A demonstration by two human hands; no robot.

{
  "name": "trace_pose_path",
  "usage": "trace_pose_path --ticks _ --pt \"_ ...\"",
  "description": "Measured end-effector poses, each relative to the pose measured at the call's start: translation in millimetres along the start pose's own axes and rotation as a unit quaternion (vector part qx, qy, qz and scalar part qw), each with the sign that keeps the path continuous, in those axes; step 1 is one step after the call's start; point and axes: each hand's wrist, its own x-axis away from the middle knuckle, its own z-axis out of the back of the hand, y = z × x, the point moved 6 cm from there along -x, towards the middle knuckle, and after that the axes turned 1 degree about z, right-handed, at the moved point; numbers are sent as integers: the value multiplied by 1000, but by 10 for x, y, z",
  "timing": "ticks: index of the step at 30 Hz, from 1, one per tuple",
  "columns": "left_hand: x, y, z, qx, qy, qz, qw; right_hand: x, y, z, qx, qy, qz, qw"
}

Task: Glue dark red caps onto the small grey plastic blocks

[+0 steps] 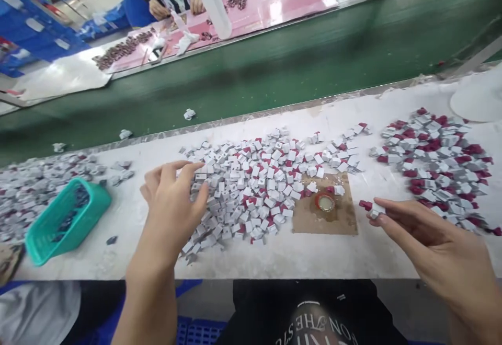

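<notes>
A large pile of small white and dark-red pieces point(251, 177) covers the middle of the white table. At its left edge is my left hand point(172, 193), fingers curved and apart, with nothing visible between them. Between thumb and index finger of my right hand point(427, 240) is a white and dark-red piece point(375, 209). To the right of the middle pile lies a brown board point(306, 222) with a small round red-rimmed cap point(326, 203) on it. Beyond my right hand is a second pile of white and dark-red pieces point(439, 157).
A teal basket point(70, 219) with dark pieces stands at the left, beside another pile point(39, 177). A green conveyor point(254, 78) runs behind the table, carrying a few white pieces. Across it, a person's hands point(159, 8) work near a white bottle point(215, 8).
</notes>
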Motion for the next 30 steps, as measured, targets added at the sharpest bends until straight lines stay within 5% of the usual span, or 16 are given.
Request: trace_pose_path --ticks 4,10,14,16,19,21,24,27,30 --pt "103 -172 -135 19 0 41 999 -52 -83 -160 -16 -44 21 999" --pt "143 -71 -245 24 40 50 998 -67 -206 -254 -17 -53 41 998" --pt "170 96 -205 156 65 36 985 -25 -259 -269 -28 -40 29 998" --pt "204 178 -195 310 54 60 947 -7 -273 -300 -45 -41 15 998" --pt "288 412 -287 541 -48 99 834 3 -279 -352 -72 -45 -12 996" --pt "362 617 -363 617 -127 111 769 -4 -286 -380 -86 -45 -24 995" --pt "465 826 -469 655 -188 133 719 -29 -291 -410 -104 -42 -32 993" --pt "547 960 -553 642 -204 97 733 -52 -262 -432 -125 -42 -36 991" --pt "625 1036 -569 570 -145 37 808 -54 -211 -447 -128 -46 -39 990"
